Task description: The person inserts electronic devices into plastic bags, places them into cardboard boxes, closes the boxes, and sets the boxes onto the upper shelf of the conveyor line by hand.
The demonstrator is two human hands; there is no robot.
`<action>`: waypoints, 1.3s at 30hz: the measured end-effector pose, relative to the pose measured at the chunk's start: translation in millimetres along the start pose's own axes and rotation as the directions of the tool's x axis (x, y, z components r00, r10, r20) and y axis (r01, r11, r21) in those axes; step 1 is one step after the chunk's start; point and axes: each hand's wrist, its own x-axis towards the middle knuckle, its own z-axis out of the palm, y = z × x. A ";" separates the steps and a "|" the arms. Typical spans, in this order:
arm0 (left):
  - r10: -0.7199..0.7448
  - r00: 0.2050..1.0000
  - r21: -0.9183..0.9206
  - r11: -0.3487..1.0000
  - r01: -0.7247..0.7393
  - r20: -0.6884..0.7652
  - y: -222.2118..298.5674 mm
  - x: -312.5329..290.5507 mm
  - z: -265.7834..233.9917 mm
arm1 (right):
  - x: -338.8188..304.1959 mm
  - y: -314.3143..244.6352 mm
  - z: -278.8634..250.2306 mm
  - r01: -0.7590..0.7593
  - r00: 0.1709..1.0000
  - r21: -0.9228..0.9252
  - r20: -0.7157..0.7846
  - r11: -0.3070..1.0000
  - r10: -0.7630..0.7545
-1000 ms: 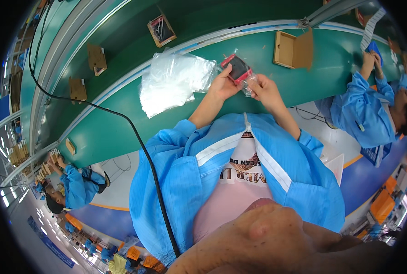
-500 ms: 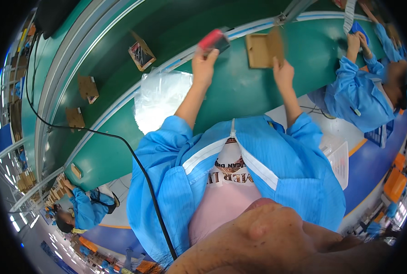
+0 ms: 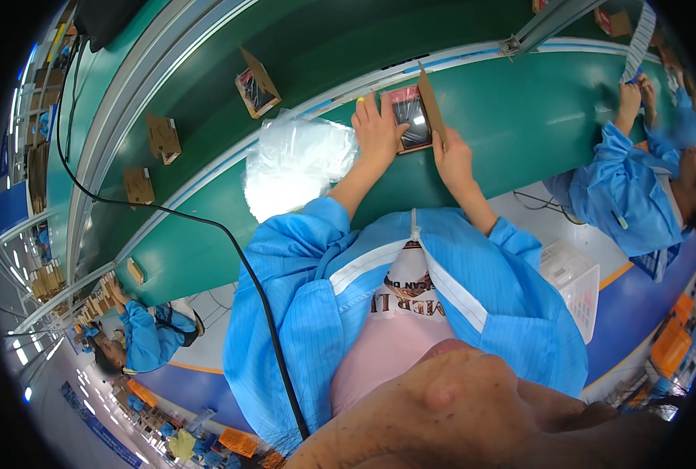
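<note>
A small brown cardboard box (image 3: 434,117) stands on the green bench in front of me with its lid raised on the right. Inside lies a black-and-red item (image 3: 414,125) with a glossy, plastic-like surface; its kind cannot be made out. My left hand (image 3: 375,133) rests at the box's left side, fingers stretched and apart, thumb touching the item's edge. My right hand (image 3: 454,160) grips the box's near right corner by the lid. Left of my left hand lies a pile of clear plastic bags (image 3: 297,160).
Beyond the metal rail, open boxes (image 3: 258,86) stand on the green belt, with more (image 3: 162,139) farther left. A black cable (image 3: 207,228) hangs across my left side. Co-workers in blue sit at right (image 3: 637,187) and far left (image 3: 149,336). A white basket (image 3: 571,285) is at my right.
My left hand has brought the black-and-red item right and down into the box and loosened its fingers. The box, in my right hand, has moved left and nearer to me.
</note>
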 end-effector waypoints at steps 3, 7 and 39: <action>0.381 0.911 0.077 0.915 -0.396 0.156 -16.3 5.8 3.4 | -2.2 4.2 4.9 0.053 0.999 -0.026 -0.005 0.998 -0.053; 0.354 0.907 0.128 0.912 -0.389 0.228 -16.5 6.3 5.0 | 0.2 1.4 6.9 0.103 0.994 -0.089 0.035 0.991 -0.100; -0.210 0.970 -0.324 0.932 0.160 -0.125 -93.8 -61.7 -9.6 | 17.1 -38.8 135.8 -0.487 0.695 0.364 0.713 0.794 0.099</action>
